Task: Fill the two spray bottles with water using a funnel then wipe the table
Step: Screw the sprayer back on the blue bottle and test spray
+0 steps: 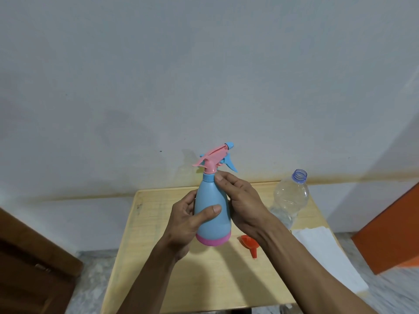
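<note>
Above the desk [158, 268], left hand [188, 225] grips the spray bottle [212, 214] body while right hand [240, 200] pinches its collar; recommend holding upright, unscrewing steadily.

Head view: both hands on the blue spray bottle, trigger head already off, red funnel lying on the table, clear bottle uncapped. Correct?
Not quite: the trigger head is on the neck of the blue spray bottle, as the head view shows. The rest stands: left hand and right hand hold the bottle, the red funnel lies on the table, and the clear bottle is uncapped.
</note>
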### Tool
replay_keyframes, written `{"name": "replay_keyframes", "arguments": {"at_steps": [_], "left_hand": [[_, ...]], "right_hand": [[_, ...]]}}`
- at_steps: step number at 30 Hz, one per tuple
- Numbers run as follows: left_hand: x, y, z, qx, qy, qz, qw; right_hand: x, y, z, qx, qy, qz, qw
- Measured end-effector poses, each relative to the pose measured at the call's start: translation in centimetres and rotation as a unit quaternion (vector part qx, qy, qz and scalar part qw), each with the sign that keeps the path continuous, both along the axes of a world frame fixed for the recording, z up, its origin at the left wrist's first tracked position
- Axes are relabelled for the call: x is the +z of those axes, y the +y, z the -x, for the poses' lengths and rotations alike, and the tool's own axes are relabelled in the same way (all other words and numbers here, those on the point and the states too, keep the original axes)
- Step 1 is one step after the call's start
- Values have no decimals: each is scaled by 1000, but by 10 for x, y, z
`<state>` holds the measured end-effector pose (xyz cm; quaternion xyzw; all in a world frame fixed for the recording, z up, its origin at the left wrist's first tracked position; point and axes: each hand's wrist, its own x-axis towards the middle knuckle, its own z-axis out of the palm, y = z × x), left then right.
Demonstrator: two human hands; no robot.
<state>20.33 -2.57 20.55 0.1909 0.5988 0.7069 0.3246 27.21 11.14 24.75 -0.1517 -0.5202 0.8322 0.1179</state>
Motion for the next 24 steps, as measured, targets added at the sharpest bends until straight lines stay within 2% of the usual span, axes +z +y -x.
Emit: {"name": "replay_keyframes", "arguments": {"at_steps": [5,16,20,24], "left_hand": [[3,0,1,1,-2,-4,1000],[5,3,-4,-19,7,5,1000],[3,2,-4,-18,-3,-2,1000],[2,0,-4,-28,-1,1,1000]], "right_hand": [[3,3,2,-10,25,-3,1000],[-2,18,11,-19,48,-138,989],[4,22,8,27,57,-89,994],[4,26,9,-31,27,-158,987]]}}
